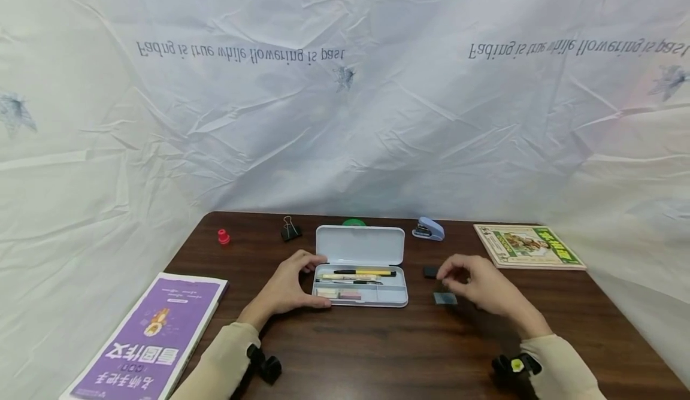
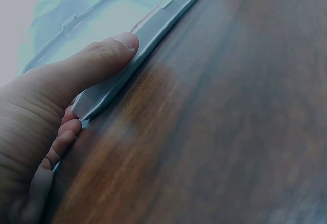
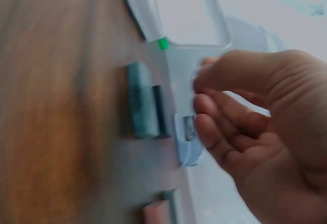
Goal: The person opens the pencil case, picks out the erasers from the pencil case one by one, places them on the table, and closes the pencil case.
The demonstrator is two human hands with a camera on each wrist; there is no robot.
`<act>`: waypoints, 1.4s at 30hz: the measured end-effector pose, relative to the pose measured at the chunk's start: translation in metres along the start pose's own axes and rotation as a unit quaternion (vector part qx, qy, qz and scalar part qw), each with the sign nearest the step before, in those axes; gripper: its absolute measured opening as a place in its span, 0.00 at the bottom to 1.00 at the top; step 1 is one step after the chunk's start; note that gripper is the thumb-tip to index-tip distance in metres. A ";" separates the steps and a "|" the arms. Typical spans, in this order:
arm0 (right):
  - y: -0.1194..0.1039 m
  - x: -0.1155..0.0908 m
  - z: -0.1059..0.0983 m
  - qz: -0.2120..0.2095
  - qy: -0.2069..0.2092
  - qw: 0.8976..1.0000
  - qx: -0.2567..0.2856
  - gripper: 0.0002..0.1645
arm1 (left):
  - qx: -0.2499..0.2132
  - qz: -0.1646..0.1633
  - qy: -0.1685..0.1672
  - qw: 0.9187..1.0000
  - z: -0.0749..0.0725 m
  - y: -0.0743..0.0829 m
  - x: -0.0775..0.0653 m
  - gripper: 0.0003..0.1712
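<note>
A pale pencil case (image 1: 392,302) stands with its lid raised at the table's middle. Inside lie a yellow-and-black pen (image 1: 366,272), other slim pens or pencils, and small whitish and pink blocks (image 1: 349,295) in a front compartment. My left hand (image 1: 291,283) grips the case's left end, with the thumb (image 2: 115,50) along its front edge and fingers at the far side. My right hand (image 1: 477,283), fingers bent and no object visible in them, hovers by a teal translucent block (image 1: 444,299) and a small black block (image 1: 429,272). In the right wrist view both blocks appear beside the fingertips.
A blue stapler (image 1: 429,229), a green round object (image 1: 353,223), a black binder clip (image 1: 290,229) and a small red object (image 1: 223,236) stand along the back. A purple book (image 1: 156,328) lies at left, several stacked books (image 1: 528,247) at right. White sheeting (image 1: 345,136) hangs behind.
</note>
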State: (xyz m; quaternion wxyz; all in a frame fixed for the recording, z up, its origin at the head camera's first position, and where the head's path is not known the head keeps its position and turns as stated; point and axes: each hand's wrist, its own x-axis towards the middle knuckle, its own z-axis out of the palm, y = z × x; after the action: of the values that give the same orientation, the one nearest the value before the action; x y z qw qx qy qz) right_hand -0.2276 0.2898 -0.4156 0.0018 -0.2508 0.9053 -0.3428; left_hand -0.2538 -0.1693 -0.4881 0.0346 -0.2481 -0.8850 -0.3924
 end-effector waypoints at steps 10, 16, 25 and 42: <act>-0.038 0.026 0.000 -0.036 0.110 0.989 0.087 0.12 | -0.002 -0.003 0.001 1.000 -0.001 -0.002 0.000 0.53; -0.057 0.042 0.008 -0.048 0.105 0.983 0.143 0.16 | -0.004 0.001 0.002 1.000 -0.001 -0.003 -0.001 0.52; -0.088 0.067 0.027 -0.091 0.071 0.976 0.186 0.18 | -0.006 0.003 0.000 1.000 -0.001 -0.003 -0.001 0.52; -0.095 0.090 0.105 -0.145 -0.100 0.984 0.020 0.15 | -0.006 0.015 0.001 1.000 0.000 0.000 0.002 0.51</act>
State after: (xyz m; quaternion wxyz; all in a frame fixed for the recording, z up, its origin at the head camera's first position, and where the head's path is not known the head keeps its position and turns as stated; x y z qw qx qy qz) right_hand -0.2445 0.1234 -0.4216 0.0480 -0.4122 0.8475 -0.3310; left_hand -0.2554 -0.1688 -0.4881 0.0404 -0.2614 -0.8788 -0.3972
